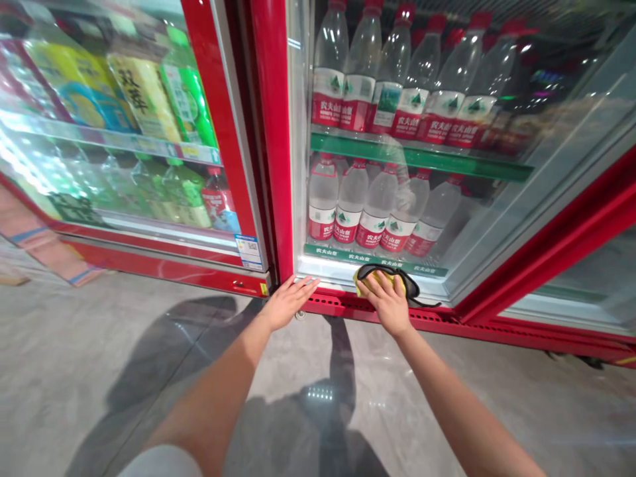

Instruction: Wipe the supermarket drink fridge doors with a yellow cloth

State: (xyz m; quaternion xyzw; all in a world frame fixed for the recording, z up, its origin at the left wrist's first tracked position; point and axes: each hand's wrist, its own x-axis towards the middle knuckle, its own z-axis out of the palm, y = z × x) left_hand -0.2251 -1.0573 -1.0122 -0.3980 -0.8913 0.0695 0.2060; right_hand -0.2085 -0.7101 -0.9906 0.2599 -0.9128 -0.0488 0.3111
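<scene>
My right hand (pixel 390 306) presses a yellow and black cleaning cloth (pixel 411 286) against the bottom of a fridge's glass door. Its fingers lie over the yellow side, while the black side and a dark strip stick out to the right. Left of it, my left hand (pixel 288 303) rests on the red lower frame (pixel 328 302) near the corner, fingers stretched out and holding nothing. Behind the glass, red-capped water bottles (pixel 360 218) stand in two rows, the upper one on a shelf with a green edge (pixel 422 158).
A second red fridge (pixel 223 132) with bottled drinks stands at the left. To the right is another red-framed door (pixel 571 285). Cartons (pixel 44 245) sit at the far left. Grey shiny floor (pixel 189 371) lies below, with shadows across it.
</scene>
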